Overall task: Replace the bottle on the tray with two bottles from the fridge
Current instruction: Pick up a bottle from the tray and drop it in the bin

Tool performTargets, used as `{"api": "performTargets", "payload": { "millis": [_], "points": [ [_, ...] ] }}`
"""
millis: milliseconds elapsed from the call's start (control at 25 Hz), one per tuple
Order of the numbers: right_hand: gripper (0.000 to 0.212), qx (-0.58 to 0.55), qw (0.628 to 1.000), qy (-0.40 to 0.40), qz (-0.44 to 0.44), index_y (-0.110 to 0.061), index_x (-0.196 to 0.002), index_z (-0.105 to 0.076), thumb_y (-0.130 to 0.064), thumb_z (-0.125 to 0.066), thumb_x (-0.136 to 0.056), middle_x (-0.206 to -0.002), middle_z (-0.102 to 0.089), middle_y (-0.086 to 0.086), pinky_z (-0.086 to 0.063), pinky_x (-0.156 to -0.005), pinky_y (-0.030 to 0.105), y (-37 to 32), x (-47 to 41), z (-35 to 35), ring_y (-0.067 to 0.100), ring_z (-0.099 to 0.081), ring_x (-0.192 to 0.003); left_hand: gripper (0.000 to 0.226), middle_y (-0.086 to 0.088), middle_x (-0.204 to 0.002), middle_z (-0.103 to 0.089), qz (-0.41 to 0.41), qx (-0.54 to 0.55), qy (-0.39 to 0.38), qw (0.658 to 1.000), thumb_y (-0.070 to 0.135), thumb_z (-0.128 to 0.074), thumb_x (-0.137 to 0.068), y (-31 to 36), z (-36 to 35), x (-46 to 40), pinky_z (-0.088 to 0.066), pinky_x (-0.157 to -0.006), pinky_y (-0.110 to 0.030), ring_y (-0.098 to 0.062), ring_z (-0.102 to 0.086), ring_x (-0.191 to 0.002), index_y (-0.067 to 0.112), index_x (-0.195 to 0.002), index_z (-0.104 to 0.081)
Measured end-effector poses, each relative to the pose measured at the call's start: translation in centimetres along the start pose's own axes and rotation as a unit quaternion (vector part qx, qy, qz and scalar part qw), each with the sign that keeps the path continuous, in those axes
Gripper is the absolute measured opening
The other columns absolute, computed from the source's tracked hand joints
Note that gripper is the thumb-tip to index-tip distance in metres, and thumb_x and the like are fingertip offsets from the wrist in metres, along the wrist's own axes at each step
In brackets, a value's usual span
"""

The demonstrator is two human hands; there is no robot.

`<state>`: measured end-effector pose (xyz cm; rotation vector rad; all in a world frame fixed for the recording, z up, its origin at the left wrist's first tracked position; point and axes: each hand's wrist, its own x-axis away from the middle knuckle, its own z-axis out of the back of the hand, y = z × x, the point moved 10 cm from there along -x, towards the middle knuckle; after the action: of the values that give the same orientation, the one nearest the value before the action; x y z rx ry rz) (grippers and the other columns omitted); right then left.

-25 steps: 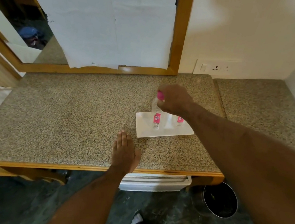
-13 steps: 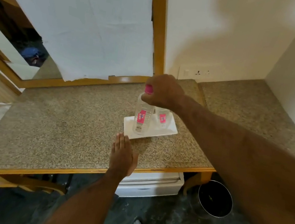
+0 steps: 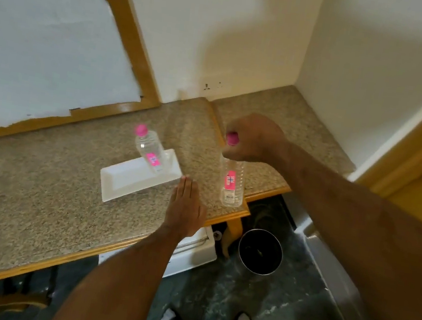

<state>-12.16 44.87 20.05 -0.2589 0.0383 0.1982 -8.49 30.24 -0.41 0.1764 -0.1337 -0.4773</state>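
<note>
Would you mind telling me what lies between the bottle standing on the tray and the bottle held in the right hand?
In the head view, only bare speckled countertop separates the tray bottle from the held bottle.

Counter (image 3: 22,201): left stretch bare, open to a reach. White tray (image 3: 122,182): near half free; far right corner taken by one upright bottle (image 3: 148,151). Left hand (image 3: 184,207) lies flat just beside the tray's right corner. Right hand (image 3: 253,138) holds a second bottle (image 3: 232,184) above the counter's right edge. Wall and mirror frame (image 3: 129,37) close the back.
</note>
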Motion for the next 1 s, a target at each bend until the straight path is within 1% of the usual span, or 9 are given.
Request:
{"api": "performTargets", "payload": {
  "millis": [80,200,360,520,600,720,800,880,1000],
  "points": [
    [0.024,0.01,0.999,-0.007,-0.045,-0.021,-0.065,-0.057,-0.043,-0.067,-0.062,-0.06,-0.055,-0.001,-0.039,-0.053,0.026,4.5,2.0,-1.4,0.021,-0.053,-0.058,0.066,-0.027,-0.155,-0.019,-0.008,0.017,-0.004,1.0,0.034,-0.035,-0.094,2.6,-1.1,-2.3,-0.014,-0.119,-0.05,-0.038,-0.01,-0.146,-0.004,-0.144,-0.018],
    [0.024,0.018,0.995,-0.017,-0.098,-0.021,-0.07,-0.062,-0.043,-0.066,-0.06,-0.061,-0.055,-0.003,-0.04,-0.054,0.026,10.2,4.7,-4.6,0.02,-0.052,-0.058,0.065,-0.027,-0.153,-0.023,-0.014,0.037,-0.013,0.999,0.036,-0.036,-0.094,5.3,-2.6,-5.9,-0.016,-0.118,-0.054,-0.039,-0.012,-0.145,-0.004,-0.143,-0.021],
    [0.024,-0.018,0.982,-0.078,-0.169,-0.021,-0.08,-0.062,-0.04,-0.065,-0.067,-0.074,-0.061,0.001,-0.04,-0.058,0.027,15.9,8.4,-13.9,0.023,-0.057,-0.07,0.07,-0.026,-0.156,-0.018,-0.005,0.029,-0.021,0.999,0.038,-0.037,-0.093,5.6,-4.7,-9.5,-0.012,-0.119,-0.054,-0.038,-0.008,-0.146,-0.005,-0.145,-0.016],
    [0.024,-0.077,0.955,-0.185,-0.218,-0.021,-0.081,-0.058,-0.041,-0.056,-0.069,-0.073,-0.056,0.001,-0.051,-0.062,0.034,17.7,11.9,-25.8,0.028,-0.062,-0.075,0.069,-0.029,-0.153,-0.024,-0.016,0.002,0.013,1.0,0.039,-0.036,-0.091,5.0,-5.1,-10.7,-0.016,-0.117,-0.055,-0.041,-0.014,-0.144,-0.006,-0.142,-0.023],
    [0.024,-0.088,0.945,-0.216,-0.228,-0.019,-0.087,-0.062,-0.037,-0.058,-0.073,-0.081,-0.064,0.006,-0.054,-0.068,0.039,18.1,13.2,-31.0,0.031,-0.065,-0.082,0.066,-0.029,-0.15,-0.028,-0.032,-0.004,0.034,0.999,0.036,-0.035,-0.09,5.0,-5.1,-10.8,-0.018,-0.116,-0.056,-0.042,-0.018,-0.142,-0.005,-0.141,-0.026],
    [0.022,-0.07,0.937,-0.241,-0.242,-0.015,-0.097,-0.066,-0.028,-0.059,-0.081,-0.095,-0.071,0.009,-0.052,-0.071,0.038,18.9,14.9,-37.9,0.03,-0.067,-0.089,0.065,-0.028,-0.152,-0.026,-0.031,-0.001,0.046,0.998,0.035,-0.036,-0.091,4.5,-5.8,-11.0,-0.016,-0.117,-0.055,-0.04,-0.016,-0.144,-0.004,-0.142,-0.025],
    [0.027,-0.093,0.929,-0.241,-0.265,-0.015,-0.107,-0.065,-0.025,-0.054,-0.085,-0.103,-0.07,0.01,-0.052,-0.074,0.038,19.5,15.7,-41.3,0.03,-0.066,-0.093,0.066,-0.027,-0.153,-0.024,-0.03,-0.007,0.052,0.998,0.035,-0.036,-0.091,4.3,-6.2,-11.2,-0.014,-0.118,-0.054,-0.038,-0.015,-0.145,-0.003,-0.143,-0.024],
    [0.034,-0.131,0.915,-0.214,-0.315,-0.016,-0.118,-0.061,-0.027,-0.053,-0.086,-0.111,-0.068,0.013,-0.052,-0.081,0.041,20.4,16.6,-42.8,0.034,-0.064,-0.1,0.067,-0.026,-0.154,-0.022,-0.031,-0.006,0.055,0.998,0.036,-0.035,-0.09,4.2,-6.3,-11.3,-0.012,-0.119,-0.053,-0.037,-0.013,-0.146,-0.003,-0.144,-0.023],
    [0.034,-0.143,0.906,-0.175,-0.357,-0.015,-0.119,-0.061,-0.024,-0.056,-0.086,-0.108,-0.069,0.016,-0.052,-0.082,0.041,20.4,17.6,-43.5,0.037,-0.064,-0.098,0.068,-0.026,-0.155,-0.022,-0.025,0.003,0.056,0.998,0.037,-0.034,-0.09,4.0,-6.4,-11.5,-0.01,-0.119,-0.051,-0.037,-0.011,-0.146,-0.003,-0.144,-0.023]
  ]
}}
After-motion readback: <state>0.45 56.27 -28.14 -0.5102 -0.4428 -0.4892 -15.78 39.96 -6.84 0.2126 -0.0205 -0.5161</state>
